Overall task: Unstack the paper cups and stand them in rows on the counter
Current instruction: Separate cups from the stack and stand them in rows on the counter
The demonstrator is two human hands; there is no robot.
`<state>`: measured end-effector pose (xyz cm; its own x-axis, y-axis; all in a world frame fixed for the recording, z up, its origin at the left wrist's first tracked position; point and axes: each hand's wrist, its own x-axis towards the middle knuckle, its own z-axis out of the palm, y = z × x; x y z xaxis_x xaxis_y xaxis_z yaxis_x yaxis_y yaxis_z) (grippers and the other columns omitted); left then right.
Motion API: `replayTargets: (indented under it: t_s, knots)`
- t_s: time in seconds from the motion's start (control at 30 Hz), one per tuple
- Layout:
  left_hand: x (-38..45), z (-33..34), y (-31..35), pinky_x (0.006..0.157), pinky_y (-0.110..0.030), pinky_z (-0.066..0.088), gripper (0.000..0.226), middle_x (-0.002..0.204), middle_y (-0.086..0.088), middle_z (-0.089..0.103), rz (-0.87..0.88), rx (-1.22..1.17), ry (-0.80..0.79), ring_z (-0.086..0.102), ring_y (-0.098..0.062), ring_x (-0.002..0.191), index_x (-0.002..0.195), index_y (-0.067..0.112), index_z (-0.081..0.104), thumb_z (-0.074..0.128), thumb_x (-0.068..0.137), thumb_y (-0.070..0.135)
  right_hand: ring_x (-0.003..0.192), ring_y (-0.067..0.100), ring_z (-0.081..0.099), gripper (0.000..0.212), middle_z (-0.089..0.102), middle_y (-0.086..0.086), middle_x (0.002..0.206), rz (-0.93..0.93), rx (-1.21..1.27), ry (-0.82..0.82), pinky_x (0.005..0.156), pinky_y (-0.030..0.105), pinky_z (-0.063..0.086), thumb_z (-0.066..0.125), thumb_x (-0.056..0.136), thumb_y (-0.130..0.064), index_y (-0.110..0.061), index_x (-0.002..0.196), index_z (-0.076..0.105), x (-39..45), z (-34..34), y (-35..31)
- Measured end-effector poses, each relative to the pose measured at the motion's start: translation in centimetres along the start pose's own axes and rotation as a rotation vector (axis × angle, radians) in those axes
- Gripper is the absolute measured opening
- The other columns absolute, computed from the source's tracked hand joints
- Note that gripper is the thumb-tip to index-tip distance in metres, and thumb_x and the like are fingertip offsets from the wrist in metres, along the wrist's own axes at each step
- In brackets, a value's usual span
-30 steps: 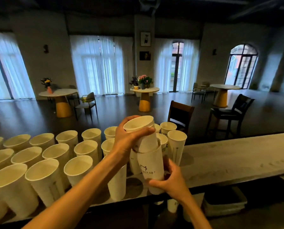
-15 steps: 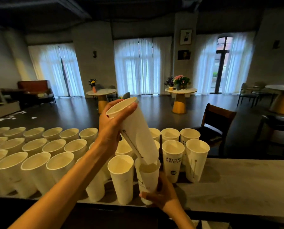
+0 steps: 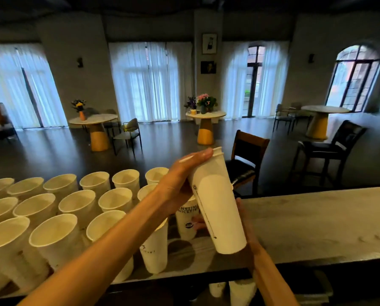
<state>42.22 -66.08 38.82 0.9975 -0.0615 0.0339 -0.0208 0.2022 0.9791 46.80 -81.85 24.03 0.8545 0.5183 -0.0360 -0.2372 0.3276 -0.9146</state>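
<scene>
Paper cup stack (image 3: pixel 215 202) (both hands)

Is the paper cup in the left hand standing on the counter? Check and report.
No: the left hand holds the paper cup tilted in the air, its base clear above the counter.

- The left forearm (image 3: pixel 100 246) enters from the lower left of the frame, bare along all its visible length, with no sleeve, watch or band.
- The left hand (image 3: pixel 178 180), at the frame's centre, is bare: no glove and no ring on the parts that show.
- The right forearm (image 3: pixel 270 277), at the lower right, is also bare and sleeveless.
- The right hand (image 3: pixel 245 219) is mostly hidden; its visible part is ungloved.
</scene>
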Motion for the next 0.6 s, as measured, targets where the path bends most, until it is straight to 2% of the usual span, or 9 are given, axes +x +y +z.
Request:
replayTargets:
  t_s: [0.03, 0.07, 0.17, 0.23, 0.3, 0.37, 0.5, 0.57, 0.6]
  knots:
    - [0.3, 0.6, -0.6, 0.073, -0.034, 0.056, 0.020, 0.073, -0.003, 0.072, -0.019, -0.004, -0.017, 0.068, -0.014, 0.065, 0.078, 0.021, 0.076, 0.071, 0.066, 0.036, 0.080, 0.029, 0.073, 0.105, 0.074, 0.019, 0.097, -0.020, 0.025, -0.048, 0.067, 0.037, 0.060, 0.085, 0.057, -0.061, 0.004, 0.132, 0.050, -0.3, -0.1, -0.3]
    - [0.5, 0.9, -0.9, 0.072, -0.033, 0.055, 0.016, 0.071, -0.003, 0.072, -0.023, 0.000, -0.017, 0.067, -0.014, 0.064, 0.076, 0.021, 0.075, 0.071, 0.068, 0.033, 0.085, 0.031, 0.072, 0.112, 0.072, 0.021, 0.104, -0.047, 0.028, -0.141, 0.072, 0.040, 0.059, 0.085, 0.052, -0.065, 0.002, 0.134, 0.047, -0.7, 0.0, -0.4]
    - [1.4, 0.8, -1.9, 0.071, -0.031, 0.056, 0.017, 0.071, 0.003, 0.074, 0.012, 0.097, 0.025, 0.068, -0.015, 0.071, 0.091, 0.022, 0.071, 0.076, 0.075, 0.028, 0.088, 0.030, 0.072, 0.100, 0.073, 0.017, 0.103, -0.102, -0.170, -0.076, 0.075, 0.038, 0.059, 0.090, 0.044, -0.062, -0.008, 0.120, 0.057, -2.1, -0.2, -1.2]
    - [1.8, 0.4, -2.4, 0.073, -0.033, 0.058, 0.041, 0.085, 0.002, 0.077, 0.055, 0.160, 0.068, 0.070, -0.020, 0.084, 0.103, 0.022, 0.073, 0.084, 0.065, 0.032, 0.093, 0.021, 0.072, 0.091, 0.076, 0.002, 0.099, -0.153, -0.370, 0.067, 0.073, 0.030, 0.059, 0.091, 0.035, -0.062, -0.018, 0.109, 0.060, -2.4, -0.5, -1.6]
    - [2.2, -0.2, -2.6, 0.072, -0.033, 0.060, 0.067, 0.101, -0.005, 0.076, 0.103, 0.138, 0.145, 0.070, -0.026, 0.096, 0.114, 0.019, 0.071, 0.087, 0.052, 0.039, 0.098, 0.009, 0.070, 0.075, 0.075, -0.010, 0.100, -0.238, -0.555, 0.133, 0.070, 0.021, 0.057, 0.094, 0.044, -0.050, -0.027, 0.108, 0.060, -2.5, -1.0, -1.5]
    - [2.4, -1.1, -1.7, 0.073, -0.035, 0.060, 0.076, 0.111, -0.008, 0.073, 0.175, 0.060, 0.233, 0.069, -0.028, 0.101, 0.122, 0.018, 0.066, 0.089, 0.052, 0.036, 0.099, -0.001, 0.066, 0.067, 0.070, -0.015, 0.105, -0.268, -0.673, 0.211, 0.071, 0.017, 0.056, 0.093, 0.054, -0.036, -0.034, 0.110, 0.058, -2.5, -1.6, -0.7]
    - [1.2, -2.1, 1.1, 0.082, -0.038, 0.061, 0.079, 0.119, 0.000, 0.067, 0.436, 0.012, 0.360, 0.066, -0.020, 0.107, 0.131, 0.024, 0.055, 0.088, 0.060, 0.032, 0.103, 0.001, 0.061, 0.062, 0.063, -0.019, 0.107, -0.228, -0.737, 0.389, 0.069, 0.016, 0.054, 0.092, 0.061, -0.032, -0.042, 0.107, 0.052, -2.7, -4.4, 2.1]
    - [0.2, -1.7, 1.2, 0.083, -0.035, 0.060, 0.084, 0.119, 0.008, 0.065, 0.516, 0.113, 0.400, 0.065, -0.013, 0.107, 0.128, 0.031, 0.054, 0.093, 0.054, 0.039, 0.108, 0.005, 0.059, 0.066, 0.060, -0.019, 0.112, -0.173, -0.683, 0.475, 0.081, 0.022, 0.053, 0.091, 0.060, -0.036, -0.039, 0.113, 0.052, -2.3, -5.8, 3.3]
    - [-0.3, -1.5, 0.6, 0.084, -0.034, 0.059, 0.088, 0.119, 0.011, 0.064, 0.516, 0.179, 0.408, 0.064, -0.010, 0.107, 0.126, 0.034, 0.053, 0.095, 0.049, 0.044, 0.110, 0.010, 0.058, 0.072, 0.060, -0.015, 0.116, -0.140, -0.657, 0.522, 0.087, 0.030, 0.054, 0.091, 0.058, -0.039, -0.036, 0.118, 0.051, -2.1, -6.4, 3.8]
